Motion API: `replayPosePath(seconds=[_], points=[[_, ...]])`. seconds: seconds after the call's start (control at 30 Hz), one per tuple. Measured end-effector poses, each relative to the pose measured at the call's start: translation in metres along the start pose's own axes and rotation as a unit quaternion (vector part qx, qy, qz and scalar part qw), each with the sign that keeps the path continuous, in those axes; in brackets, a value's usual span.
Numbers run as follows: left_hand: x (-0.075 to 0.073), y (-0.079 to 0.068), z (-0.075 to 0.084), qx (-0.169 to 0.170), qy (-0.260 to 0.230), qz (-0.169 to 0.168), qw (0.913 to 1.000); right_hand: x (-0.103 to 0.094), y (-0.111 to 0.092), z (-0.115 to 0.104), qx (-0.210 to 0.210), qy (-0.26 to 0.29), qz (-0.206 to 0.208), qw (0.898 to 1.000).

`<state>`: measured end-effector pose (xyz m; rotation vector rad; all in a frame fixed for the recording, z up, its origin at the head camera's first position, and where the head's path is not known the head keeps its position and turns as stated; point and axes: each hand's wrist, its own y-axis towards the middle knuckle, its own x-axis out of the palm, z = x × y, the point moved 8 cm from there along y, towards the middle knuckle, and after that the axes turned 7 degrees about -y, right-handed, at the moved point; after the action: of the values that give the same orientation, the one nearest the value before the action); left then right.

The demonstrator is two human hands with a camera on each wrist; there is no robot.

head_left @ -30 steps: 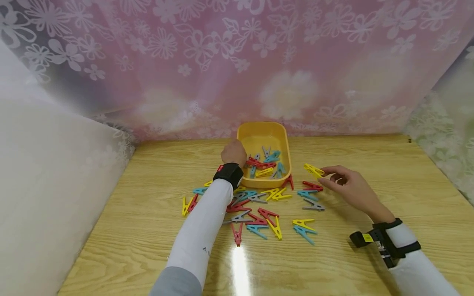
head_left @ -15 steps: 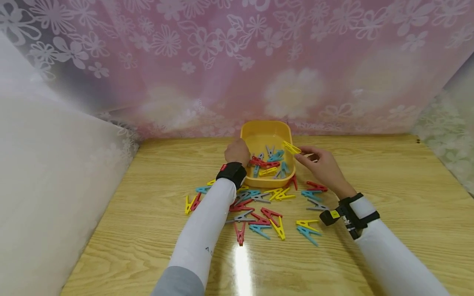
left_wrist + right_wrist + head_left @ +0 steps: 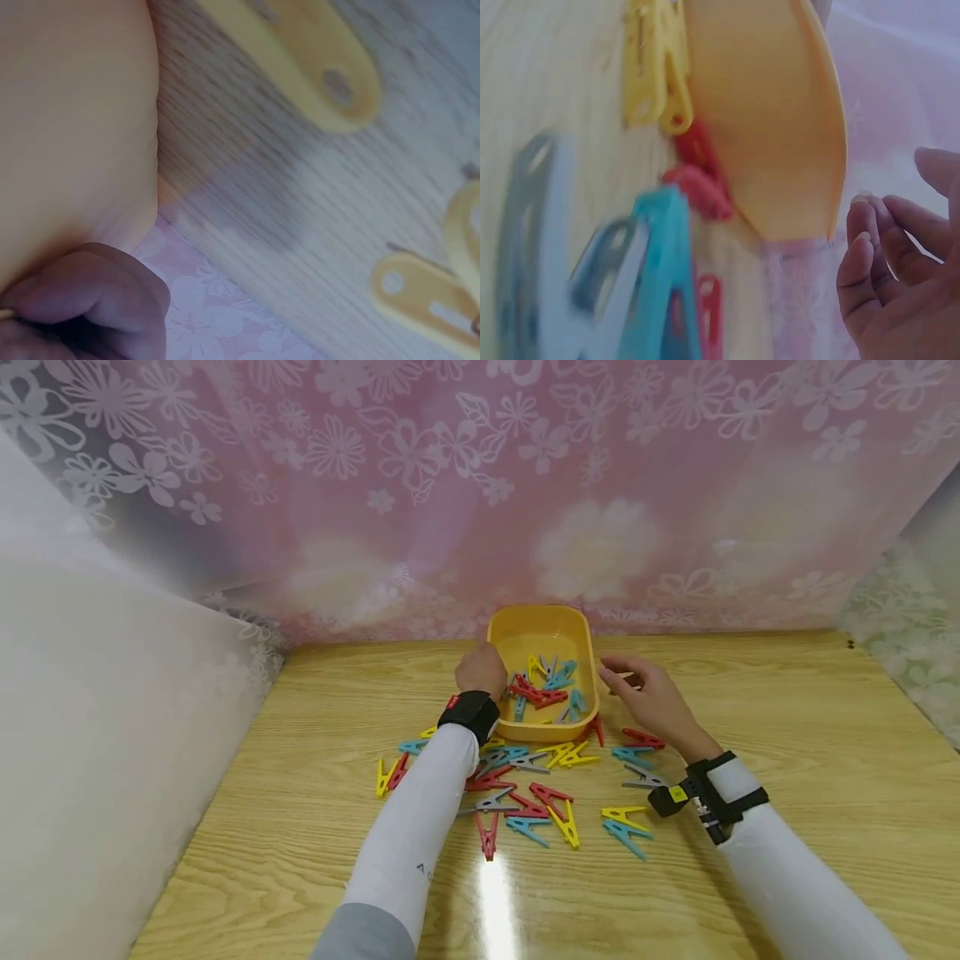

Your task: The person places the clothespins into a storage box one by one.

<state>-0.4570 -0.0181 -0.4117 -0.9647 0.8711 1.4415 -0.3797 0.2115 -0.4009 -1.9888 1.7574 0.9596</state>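
A yellow plastic tub point(image 3: 543, 732) stands at the back of the table, with red, blue, grey and yellow clothespins inside. At its left rim my left hand point(image 3: 480, 670) grips the edge, fingers curled over it; the left wrist view shows the curled fingers point(image 3: 97, 300) beside the tub wall point(image 3: 75, 127). My right hand point(image 3: 648, 697) hovers just off the right rim, holding nothing. Its fingers are loosely bent in the right wrist view, near the tub's outer side point(image 3: 772, 112). One yellow clothespin point(image 3: 536, 667) lies towards the tub's middle.
Several loose clothespins, such as a red one point(image 3: 488, 837) and a yellow one point(image 3: 566, 825), spread over the wooden table point(image 3: 300, 860) before the tub. A red clothespin point(image 3: 643, 739) lies below my right hand. Behind hangs a pink flowered cloth point(image 3: 450, 527).
My right hand has come left from over the table with a yellow clothespin and let it drop into the tub. My left hand stays on the rim.
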Motion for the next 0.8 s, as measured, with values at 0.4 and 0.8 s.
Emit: replayPosePath(seconds=[0.4, 0.8], points=[[0.002, 0.002, -0.003, -0.006, 0.015, 0.003, 0.9999, -0.011, -0.041, 0.028, 0.013, -0.054, -0.060, 0.997], [0.000, -0.004, 0.003, 0.004, 0.003, -0.001, 1.0000, -0.012, -0.059, 0.045, 0.020, -0.102, -0.081, 0.991]])
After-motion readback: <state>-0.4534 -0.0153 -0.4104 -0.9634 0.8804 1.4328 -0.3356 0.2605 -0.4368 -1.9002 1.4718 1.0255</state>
